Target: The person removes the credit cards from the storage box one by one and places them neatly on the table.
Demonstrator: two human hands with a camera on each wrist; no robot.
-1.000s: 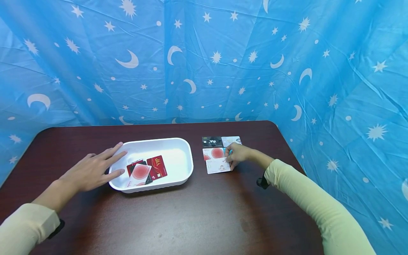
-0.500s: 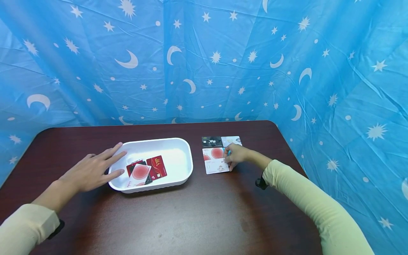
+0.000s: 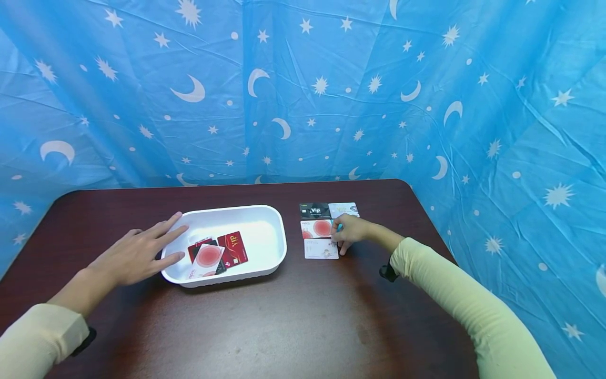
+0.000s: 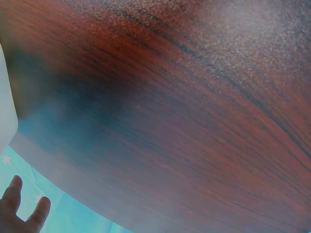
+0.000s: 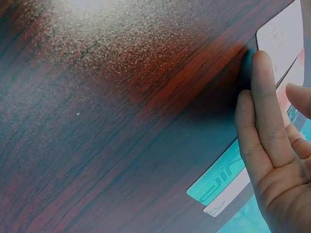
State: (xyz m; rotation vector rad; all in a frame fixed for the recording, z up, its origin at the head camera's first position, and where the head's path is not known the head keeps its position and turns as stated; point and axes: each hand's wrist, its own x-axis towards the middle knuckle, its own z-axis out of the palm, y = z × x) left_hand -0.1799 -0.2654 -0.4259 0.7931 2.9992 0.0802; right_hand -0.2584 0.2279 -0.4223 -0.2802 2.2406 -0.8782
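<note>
White tray (image 3: pixel 262 237) touches the splayed left hand (image 3: pixel 134 251)

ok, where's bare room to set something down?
Widest: table in front of tray and card grid. Also the tray's right end, beyond the red VIP card. Crowded: the grid, right hand at it, and the tray's left half, cards inside, left hand at the rim.

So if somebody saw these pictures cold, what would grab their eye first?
Probably the bright, star-patterned blue curtain, which fills the whole background beyond the dark table. Next, the white tray left of centre, with loose cards in it and the left hand spread at its rim. Then, to its right, the right hand partly covering rows of cards.
</note>
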